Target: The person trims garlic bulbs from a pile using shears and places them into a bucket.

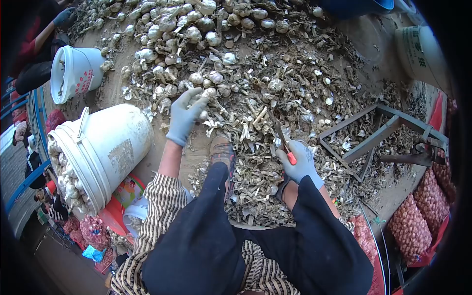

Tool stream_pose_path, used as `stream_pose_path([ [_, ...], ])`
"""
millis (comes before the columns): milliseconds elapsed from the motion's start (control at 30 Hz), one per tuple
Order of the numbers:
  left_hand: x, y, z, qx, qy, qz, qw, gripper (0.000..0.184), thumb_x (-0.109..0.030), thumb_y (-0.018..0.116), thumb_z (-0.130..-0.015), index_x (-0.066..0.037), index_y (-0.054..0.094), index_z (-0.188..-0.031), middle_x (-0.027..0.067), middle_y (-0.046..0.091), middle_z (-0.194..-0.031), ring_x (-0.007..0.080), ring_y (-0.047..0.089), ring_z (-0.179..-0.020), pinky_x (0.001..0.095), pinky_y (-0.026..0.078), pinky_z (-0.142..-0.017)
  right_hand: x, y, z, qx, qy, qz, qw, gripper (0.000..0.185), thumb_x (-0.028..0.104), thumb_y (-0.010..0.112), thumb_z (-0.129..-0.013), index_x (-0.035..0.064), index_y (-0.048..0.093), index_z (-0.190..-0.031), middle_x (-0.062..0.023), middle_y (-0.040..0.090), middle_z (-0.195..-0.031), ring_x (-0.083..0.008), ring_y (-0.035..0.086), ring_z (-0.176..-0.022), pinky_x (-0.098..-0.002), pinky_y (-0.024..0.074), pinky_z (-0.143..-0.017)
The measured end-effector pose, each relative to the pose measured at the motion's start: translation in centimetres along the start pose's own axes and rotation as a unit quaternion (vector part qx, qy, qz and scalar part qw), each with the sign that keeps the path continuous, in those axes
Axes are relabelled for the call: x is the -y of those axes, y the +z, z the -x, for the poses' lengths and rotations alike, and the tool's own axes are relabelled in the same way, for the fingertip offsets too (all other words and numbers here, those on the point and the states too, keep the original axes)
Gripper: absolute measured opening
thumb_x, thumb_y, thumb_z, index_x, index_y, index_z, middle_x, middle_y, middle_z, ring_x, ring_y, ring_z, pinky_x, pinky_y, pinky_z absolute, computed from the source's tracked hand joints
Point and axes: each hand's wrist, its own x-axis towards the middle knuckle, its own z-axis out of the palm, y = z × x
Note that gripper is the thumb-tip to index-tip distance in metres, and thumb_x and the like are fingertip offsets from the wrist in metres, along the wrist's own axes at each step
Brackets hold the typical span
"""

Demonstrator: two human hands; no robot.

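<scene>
My left hand (186, 115), in a grey glove, reaches over the edge of the garlic heap with its fingers stretched out and apart. Just beyond its fingertips lies a garlic bulb (209, 93), and a small pale piece shows beside the fingers. My right hand (301, 162), also gloved, is closed around a red-handled cutting tool (280, 132). Its long dark blade points up and away from me; whether it is a knife or shears I cannot tell. Loose garlic bulbs (194, 34) with dry stalks are piled ahead of both hands.
Dry stalks and skins (255, 191) cover the ground around my shoes. A white bucket full of garlic (123, 132) lies tilted at left, with another white bucket (86, 73) beyond. A metal frame (373, 137) stands right, near red net sacks (410, 223). Another person's gloved hand (64, 17) shows top left.
</scene>
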Motion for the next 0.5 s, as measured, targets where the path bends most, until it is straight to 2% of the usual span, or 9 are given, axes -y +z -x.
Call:
stream_pose_path([
  [33, 0.1, 0.1, -0.7, 0.013, 0.036, -0.127, 0.991, 0.049, -0.026, 0.075, -0.090, -0.004, 0.062, -0.132, 0.0058, 0.070, -0.078, 0.0145, 0.070, -0.066, 0.0299, 0.055, -0.057, 0.1, 0.0, 0.0, -0.007, -0.012, -0.002, 1.000, 0.047, 0.025, 0.069, -0.092, 0.0078, 0.060, -0.135, -0.0146, 0.070, -0.096, -0.0337, 0.067, -0.090, -0.0421, 0.0518, -0.079],
  [67, 0.2, 0.3, -1.5, 0.000, 0.098, -0.451, 0.887, 0.055, -0.031, 0.072, -0.086, -0.012, 0.060, -0.137, 0.0130, 0.074, -0.086, 0.0270, 0.074, -0.079, 0.0423, 0.058, -0.073, 0.1, -0.2, 0.0, 0.008, -0.006, -0.008, 1.000, 0.048, 0.026, 0.069, -0.093, 0.0096, 0.059, -0.137, -0.0133, 0.070, -0.097, -0.0331, 0.068, -0.091, -0.0418, 0.0518, -0.079],
  [133, 0.6, 1.6, -2.3, -0.005, 0.075, -0.537, 0.840, 0.058, -0.035, 0.068, -0.085, -0.017, 0.058, -0.140, 0.0175, 0.075, -0.095, 0.0360, 0.072, -0.088, 0.0490, 0.055, -0.083, 0.1, -0.1, -0.1, 0.012, -0.004, -0.001, 1.000, 0.048, 0.026, 0.069, -0.093, 0.0102, 0.059, -0.137, -0.0127, 0.070, -0.097, -0.0328, 0.067, -0.091, -0.0417, 0.0517, -0.079],
  [200, 1.0, 1.7, -2.8, 0.001, 0.048, -0.535, 0.844, 0.055, -0.034, 0.068, -0.086, -0.013, 0.058, -0.136, 0.0169, 0.075, -0.097, 0.0345, 0.073, -0.091, 0.0463, 0.056, -0.082, 0.0, 0.0, -0.2, 0.014, -0.002, 0.005, 1.000, 0.049, 0.026, 0.069, -0.093, 0.0107, 0.058, -0.138, -0.0122, 0.070, -0.097, -0.0325, 0.067, -0.092, -0.0416, 0.0516, -0.079],
  [267, 1.9, 1.3, -2.8, -0.003, 0.017, -0.506, 0.862, 0.048, -0.035, 0.070, -0.084, -0.010, 0.063, -0.124, 0.0183, 0.074, -0.098, 0.0359, 0.072, -0.093, 0.0470, 0.055, -0.085, -0.1, 0.2, -0.2, 0.036, 0.001, -0.005, 0.999, 0.049, 0.028, 0.069, -0.093, 0.0115, 0.058, -0.139, -0.0121, 0.070, -0.093, -0.0322, 0.067, -0.088, -0.0416, 0.0514, -0.076],
  [300, 2.2, 1.0, -2.3, -0.043, 0.112, -0.485, 0.866, 0.040, -0.032, 0.075, -0.084, -0.003, 0.065, -0.109, 0.0160, 0.074, -0.088, 0.0294, 0.074, -0.078, 0.0409, 0.058, -0.070, -0.1, 0.3, -0.2, 0.033, -0.004, 0.005, 0.999, 0.048, 0.029, 0.069, -0.094, 0.0118, 0.058, -0.138, -0.0119, 0.069, -0.091, -0.0322, 0.067, -0.086, -0.0419, 0.0511, -0.074],
  [367, 2.9, 0.8, -1.2, 0.011, -0.051, -0.155, 0.987, 0.037, -0.029, 0.079, -0.085, 0.001, 0.067, -0.101, 0.0096, 0.072, -0.080, 0.0162, 0.069, -0.060, 0.0293, 0.053, -0.050, -0.1, 0.6, -0.1, 0.007, -0.037, 0.033, 0.999, 0.046, 0.034, 0.069, -0.095, 0.0118, 0.060, -0.134, -0.0118, 0.067, -0.084, -0.0324, 0.067, -0.080, -0.0431, 0.0501, -0.069],
  [400, 5.4, 1.0, -1.2, 0.015, -0.121, 0.093, 0.988, 0.031, -0.023, 0.079, -0.089, 0.004, 0.066, -0.097, 0.0040, 0.069, -0.078, 0.0066, 0.060, -0.051, 0.0203, 0.043, -0.040, 0.0, 0.6, -0.2, 0.005, -0.034, 0.035, 0.999, 0.046, 0.034, 0.069, -0.095, 0.0118, 0.060, -0.134, -0.0118, 0.067, -0.084, -0.0324, 0.067, -0.080, -0.0431, 0.0501, -0.069],
  [500, 1.7, 2.3, 2.1, 0.050, -0.151, 0.169, 0.973, 0.028, -0.019, 0.080, -0.088, 0.003, 0.066, -0.099, 0.0034, 0.067, -0.077, 0.0071, 0.060, -0.056, 0.0210, 0.046, -0.047, 0.3, 0.5, -0.4, 0.026, -0.042, 0.114, 0.992, 0.049, 0.039, 0.069, -0.093, 0.0093, 0.061, -0.132, -0.0134, 0.065, -0.081, -0.0331, 0.066, -0.080, -0.0448, 0.0490, -0.069],
])
